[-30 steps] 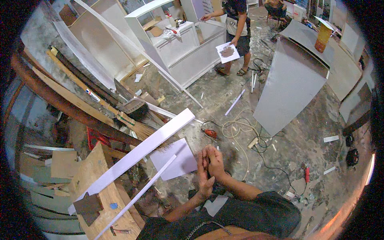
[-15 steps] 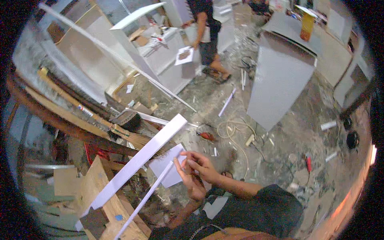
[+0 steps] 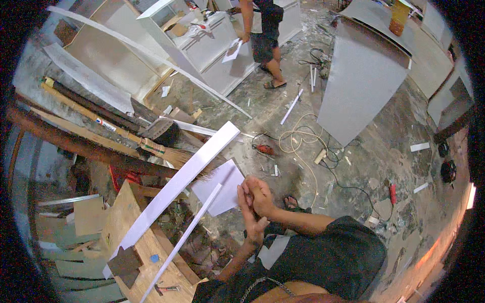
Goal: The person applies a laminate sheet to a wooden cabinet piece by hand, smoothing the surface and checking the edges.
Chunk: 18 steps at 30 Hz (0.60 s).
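My left hand (image 3: 250, 218) is raised in front of my body, its fingers stretched upward and its thumb apart. Against its palm side rests my right hand (image 3: 261, 198), fingers curled in; anything inside them is hidden. Just left of both hands, a thin white strip (image 3: 184, 237) slants up from a wooden bench (image 3: 174, 262). Behind the strip is a flat white panel (image 3: 222, 184). A wider long white board (image 3: 174, 189) lies across the bench and juts out past it. On the bench are a dark square piece (image 3: 125, 267), a small blue bit (image 3: 154, 258) and a small tool (image 3: 166, 290).
Another person (image 3: 266, 43) stands at the back with a white piece (image 3: 232, 51) in one hand, beside a white cabinet (image 3: 202, 50). A large grey panel (image 3: 361, 81) stands right. A broom (image 3: 166, 154), red power tool (image 3: 264, 149), cable (image 3: 309, 161) and scraps litter the surroundings.
My hands have come closer together, and the left thumb now points outward. The other person has shifted stance and tilted the white piece. My view has moved, bringing the small bench tool into sight.
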Motion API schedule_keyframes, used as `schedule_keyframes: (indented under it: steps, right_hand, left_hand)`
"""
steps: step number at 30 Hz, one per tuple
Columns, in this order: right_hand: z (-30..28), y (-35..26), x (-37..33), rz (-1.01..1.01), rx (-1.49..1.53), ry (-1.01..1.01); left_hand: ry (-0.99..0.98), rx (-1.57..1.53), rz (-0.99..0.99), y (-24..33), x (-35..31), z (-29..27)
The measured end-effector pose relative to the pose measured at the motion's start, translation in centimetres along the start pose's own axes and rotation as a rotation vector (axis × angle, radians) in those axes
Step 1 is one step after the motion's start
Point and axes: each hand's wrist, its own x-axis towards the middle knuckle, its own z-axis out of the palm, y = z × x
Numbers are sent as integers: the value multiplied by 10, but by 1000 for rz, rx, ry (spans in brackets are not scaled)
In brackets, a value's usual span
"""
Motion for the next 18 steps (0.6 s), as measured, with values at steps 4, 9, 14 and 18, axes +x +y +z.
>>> schedule_keyframes:
  steps: [4,9,14,18]
  right_hand:
    - [5,-10,5,164,93,70]
    - [-14,24,27,92,43,72]
    - [-34,-18,42,39,182,222]
    - [-96,10,47,-383,-503,156]
  left_hand:
    - [68,-135,-38,8,2,5]
    - [235,-305,99,-13,-8,-7]
    - [484,-160,94,2,2,-18]
    - [382,345,208,-34,10,-63]
